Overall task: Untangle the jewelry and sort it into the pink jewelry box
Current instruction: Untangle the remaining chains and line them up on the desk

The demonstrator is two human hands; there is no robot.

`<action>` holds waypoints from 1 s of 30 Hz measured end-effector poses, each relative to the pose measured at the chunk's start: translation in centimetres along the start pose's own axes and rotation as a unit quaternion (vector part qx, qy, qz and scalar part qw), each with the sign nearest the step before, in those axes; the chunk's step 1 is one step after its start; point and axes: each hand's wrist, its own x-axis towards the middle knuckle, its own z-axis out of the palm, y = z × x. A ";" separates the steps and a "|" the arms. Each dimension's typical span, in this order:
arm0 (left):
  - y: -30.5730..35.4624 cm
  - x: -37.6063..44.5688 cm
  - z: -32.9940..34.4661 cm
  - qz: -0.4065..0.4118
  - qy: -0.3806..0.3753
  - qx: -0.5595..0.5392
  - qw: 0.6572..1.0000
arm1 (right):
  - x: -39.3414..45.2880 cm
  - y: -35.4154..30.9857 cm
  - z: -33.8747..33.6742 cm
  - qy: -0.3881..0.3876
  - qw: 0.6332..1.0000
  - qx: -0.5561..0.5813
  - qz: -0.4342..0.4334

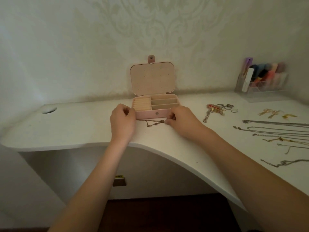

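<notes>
At the centre of the frame, a thin gold chain (154, 123) is being pinched at each end: the left hand (122, 122) is curled round one end, and the right hand (181, 122) is nipping the other between thumb and fingertip. The chain is being held stretched just above the white desk (75, 128), a small knot or pendant sagging at its middle. Directly behind it, touching neither hand clearly, the pink jewelry box (151, 113) is standing open, its lid propped upright against the wall; the ring rolls on its left and the three long slots on its right are being left bare so far.

The step in hand is judged to be the untangling of this one chain, with sorting barely begun. Next, the knot is likely to need loosening with fingertips before the chain is laid into a long slot.

Toward the right of the frame, rings and a bracelet (217, 108), gold earrings (274, 113) and several more chains (275, 133) are lying spread out, well apart from the box. At the upper right, a clear organiser (262, 82) is standing.
</notes>
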 end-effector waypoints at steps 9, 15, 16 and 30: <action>1.9 -2.1 0.9 0.202 -0.114 0.008 0.973 | 0.3 -0.5 -1.7 0.047 0.910 0.411 0.042; 3.6 -2.2 3.1 0.075 -0.203 -0.183 0.959 | 0.1 -1.0 -2.8 0.041 0.838 0.542 0.048; 3.6 -2.0 3.2 0.057 -0.199 -0.205 0.957 | 0.1 -0.8 -3.0 0.049 0.838 0.541 0.058; 3.1 -2.0 2.8 -0.051 -0.124 -0.295 0.946 | 0.3 0.9 -2.3 0.044 0.987 0.153 -0.015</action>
